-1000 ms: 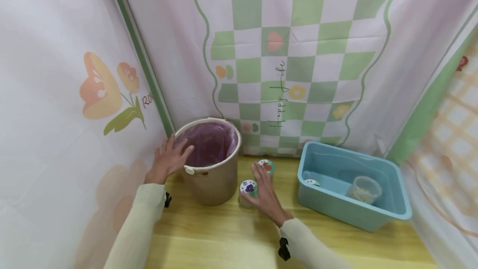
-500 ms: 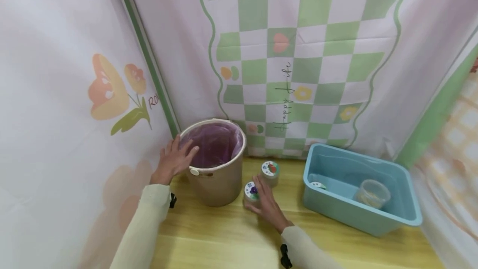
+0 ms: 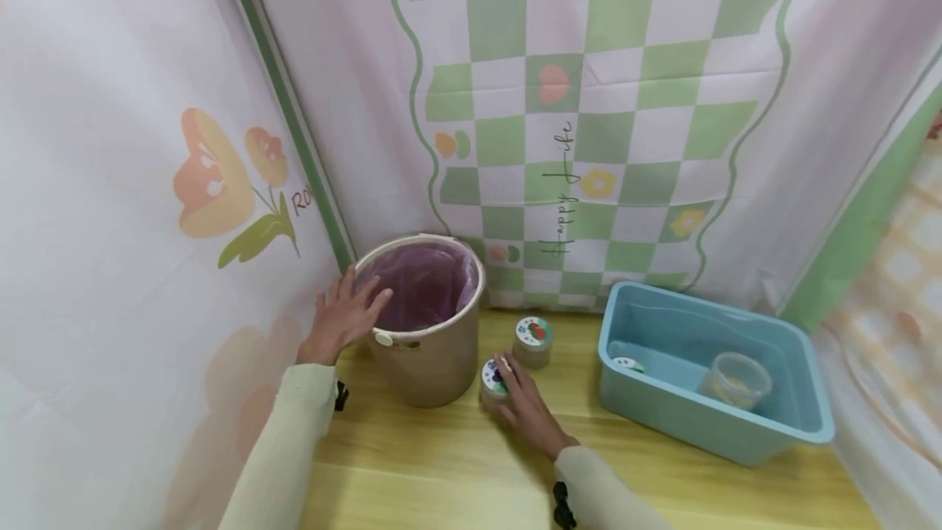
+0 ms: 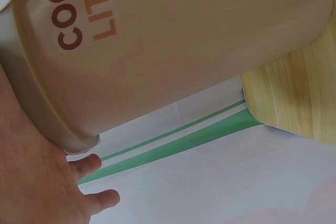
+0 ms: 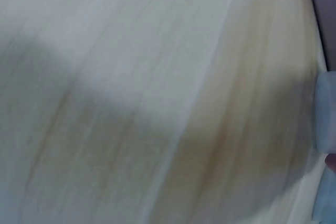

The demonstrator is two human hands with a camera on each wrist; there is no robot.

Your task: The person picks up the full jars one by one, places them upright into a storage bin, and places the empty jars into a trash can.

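My left hand rests on the left rim of a beige-brown trash bin with spread fingers. A purple liner bag covers the bin's inside. The left wrist view shows the palm against the bin's rim and two fingertips past it. My right hand grips a small round tub, fingers over its printed lid and thumb at its near side. The hand hides part of its purple fruit picture. Just behind it stands a second round tub with a red fruit picture on its lid.
To the right stands a light blue basin. Inside are a clear open cup and a lid with a printed label. All stand on a wooden tabletop, with printed curtains behind and at the sides.
My right hand has drawn back from the red-fruit tub and come over the purple-fruit tub, its fingers now on that lid. My left hand stays on the bin's rim.
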